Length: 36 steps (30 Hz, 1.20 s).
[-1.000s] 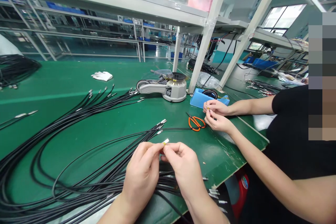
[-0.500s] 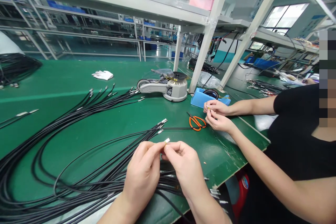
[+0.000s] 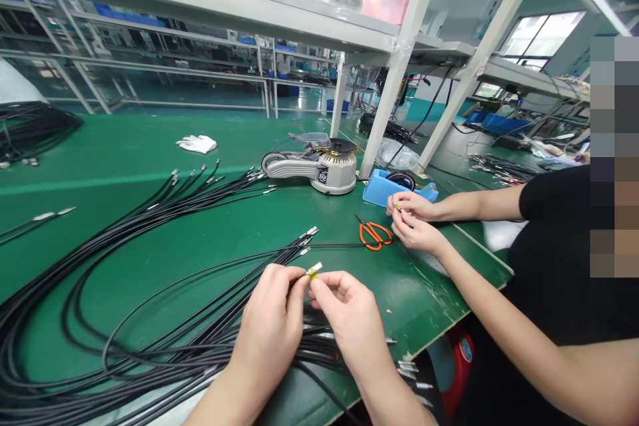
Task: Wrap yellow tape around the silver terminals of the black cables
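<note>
Connector (image 3: 317, 267), slim, white, with thin yellow strip (image 3: 312, 274): held above green bench (image 3: 279, 216), near front edge; left hand (image 3: 272, 316), fingers clamped on connector; right hand (image 3: 347, 309), fingers pinching strip; even tension should prevent wrinkles.

Green tabletop (image 3: 214, 229) under black cables (image 3: 164, 203), orange-handled scissors (image 3: 373, 233), white glove (image 3: 197, 144)

Between the left hand (image 3: 272, 319) and right hand (image 3: 352, 313), white is shown by a connector (image 3: 316, 267) and yellow by a strip (image 3: 313, 274). Black cables (image 3: 170, 367) are seen leftward; beyond the hands, a green tabletop (image 3: 212, 236), orange scissor handles (image 3: 375, 233) and a light-blue dispenser (image 3: 377, 192).
</note>
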Each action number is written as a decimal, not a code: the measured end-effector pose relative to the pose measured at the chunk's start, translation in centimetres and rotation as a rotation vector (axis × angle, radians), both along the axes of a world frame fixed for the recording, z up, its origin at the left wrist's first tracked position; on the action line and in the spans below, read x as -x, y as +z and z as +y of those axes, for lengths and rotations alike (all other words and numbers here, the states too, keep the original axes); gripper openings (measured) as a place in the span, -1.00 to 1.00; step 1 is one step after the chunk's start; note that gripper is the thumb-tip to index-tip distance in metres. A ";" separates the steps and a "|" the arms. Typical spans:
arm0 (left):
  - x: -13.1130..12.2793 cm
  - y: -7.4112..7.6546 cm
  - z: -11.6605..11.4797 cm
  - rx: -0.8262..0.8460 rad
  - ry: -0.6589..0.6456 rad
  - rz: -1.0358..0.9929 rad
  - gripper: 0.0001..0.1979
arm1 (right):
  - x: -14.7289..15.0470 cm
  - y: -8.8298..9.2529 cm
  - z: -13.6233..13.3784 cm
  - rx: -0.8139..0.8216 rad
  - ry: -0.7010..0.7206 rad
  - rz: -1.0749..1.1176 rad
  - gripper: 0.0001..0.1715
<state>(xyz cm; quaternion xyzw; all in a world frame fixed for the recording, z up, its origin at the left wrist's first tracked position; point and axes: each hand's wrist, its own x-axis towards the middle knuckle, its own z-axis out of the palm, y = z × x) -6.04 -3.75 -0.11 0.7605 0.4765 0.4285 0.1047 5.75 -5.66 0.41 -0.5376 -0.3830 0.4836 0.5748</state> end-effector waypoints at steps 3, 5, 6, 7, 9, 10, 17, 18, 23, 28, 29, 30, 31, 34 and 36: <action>0.1 0.3 0.1 0.051 -0.020 0.011 -0.87 | 0.0 -0.1 -0.1 -0.001 -0.009 -0.014 -0.72; 0.2 0.5 0.1 0.077 -0.028 0.001 -0.86 | 0.1 0.0 -0.1 0.001 -0.017 -0.028 -0.74; 0.2 0.5 0.1 0.094 -0.031 -0.004 -0.85 | 0.1 0.0 -0.2 0.007 -0.023 -0.032 -0.75; 0.2 0.6 0.1 0.115 -0.032 -0.009 -0.84 | 0.1 0.1 -0.2 0.014 -0.029 -0.032 -0.75; 0.2 0.7 0.0 0.160 -0.034 -0.019 -0.83 | 0.1 0.2 -0.1 0.026 -0.038 -0.029 -0.75; 0.2 0.7 0.0 0.180 -0.034 -0.027 -0.82 | 0.1 0.3 -0.1 0.030 -0.039 -0.030 -0.75; 0.0 1.8 0.0 0.372 -0.032 -0.172 -0.76 | 0.1 0.6 0.0 0.019 -0.036 -0.045 -0.77; 0.0 1.9 0.0 0.419 -0.039 -0.205 -0.76 | 0.1 0.6 0.0 0.019 -0.037 -0.044 -0.77; 0.2 1.9 0.2 0.591 -0.088 -0.329 -0.73 | 0.1 0.8 0.2 0.013 -0.021 -0.052 -0.78; 0.4 1.8 0.3 0.709 -0.117 -0.422 -0.72 | 0.1 1.2 0.2 0.017 -0.008 -0.070 -0.78; 0.4 1.8 0.3 0.728 -0.127 -0.446 -0.73 | 0.1 1.2 0.3 0.018 -0.010 -0.070 -0.78; 0.4 1.8 0.4 0.747 -0.141 -0.476 -0.73 | 0.1 1.2 0.3 0.018 -0.012 -0.067 -0.77; 0.4 1.7 0.4 0.767 -0.161 -0.509 -0.74 | 0.2 1.3 0.3 0.017 -0.012 -0.060 -0.77; 0.7 1.6 0.7 0.816 -0.250 -0.625 -0.75 | 0.2 1.3 0.4 0.010 0.017 -0.023 -0.77; 0.9 1.5 0.9 0.850 -0.320 -0.695 -0.76 | 0.0 1.2 0.5 -0.010 0.047 -0.018 -0.79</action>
